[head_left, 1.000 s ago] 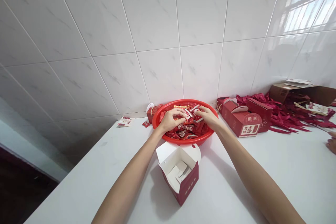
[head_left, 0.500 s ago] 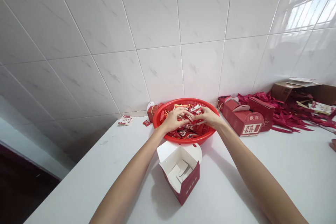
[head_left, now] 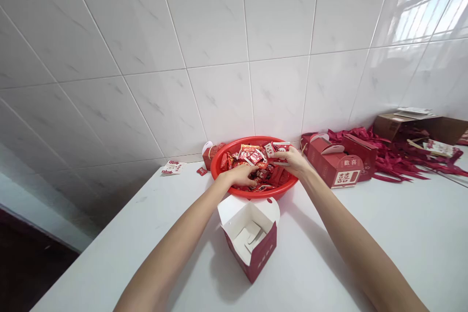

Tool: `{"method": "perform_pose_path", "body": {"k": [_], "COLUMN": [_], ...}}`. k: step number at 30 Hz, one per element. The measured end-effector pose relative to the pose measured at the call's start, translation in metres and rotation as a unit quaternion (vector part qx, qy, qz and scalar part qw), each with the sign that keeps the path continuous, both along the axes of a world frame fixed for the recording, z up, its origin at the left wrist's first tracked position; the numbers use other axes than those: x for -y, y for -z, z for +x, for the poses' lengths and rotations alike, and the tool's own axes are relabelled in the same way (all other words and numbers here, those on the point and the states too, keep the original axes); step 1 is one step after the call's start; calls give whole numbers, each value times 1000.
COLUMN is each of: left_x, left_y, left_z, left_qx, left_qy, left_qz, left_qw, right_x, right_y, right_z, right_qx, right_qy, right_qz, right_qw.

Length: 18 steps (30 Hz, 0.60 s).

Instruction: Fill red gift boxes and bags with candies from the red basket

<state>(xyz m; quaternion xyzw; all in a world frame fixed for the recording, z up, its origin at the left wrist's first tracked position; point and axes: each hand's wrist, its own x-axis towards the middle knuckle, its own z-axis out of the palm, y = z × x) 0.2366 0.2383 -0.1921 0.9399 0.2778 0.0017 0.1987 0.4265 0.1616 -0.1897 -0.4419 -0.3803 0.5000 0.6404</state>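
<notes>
Near the wall stands a red plastic basket point(head_left: 219, 181) heaped with wrapped candies point(head_left: 252, 156) in red, white and orange. At the basket's right side, my right hand point(head_left: 294, 162) is closed on candy packets point(head_left: 277, 148), lifted just above the heap. My left hand point(head_left: 239, 174) reaches over the front left rim with fingers and thumb apart among the candies; its fingertips are partly hidden. In front of the basket sits a dark red gift box point(head_left: 265, 256), flaps up, its white inside showing folded bottom flaps and no candy.
To the right stand closed red gift boxes point(head_left: 338, 170), dark red ribbons point(head_left: 395, 161) and a brown carton point(head_left: 387, 128). Left of the basket lie a printed card point(head_left: 173, 167), one small candy point(head_left: 201, 171) and a small red box point(head_left: 209, 156). A tiled wall point(head_left: 219, 102) rises behind the table.
My hands, close together over the candies before, have moved apart. The right has lifted packets toward the back right; the left has lowered toward the basket's front. The open box stays in place.
</notes>
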Motion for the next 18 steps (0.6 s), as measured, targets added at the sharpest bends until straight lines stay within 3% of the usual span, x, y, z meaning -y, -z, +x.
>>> {"method": "perform_pose_path", "body": {"k": [6,13,18], "left_x": [3,-1,-1], "left_y": [-8,-7,-1], "left_z": [11,11,29], "left_qx": [-59,-40,-104], "left_qy": [-64,-41,-82], "left_qz": [-33,-109,-52], "left_qw": [996,992,990], "right_x": [-2,-5,-6], "right_y": [1,5,6], "right_z": [2,4,4], "right_qx": [-29,-13,-9], "right_qy": [-24,-32,-32], "right_qz": [16,24,21], "right_qw": [999,999,999]}}
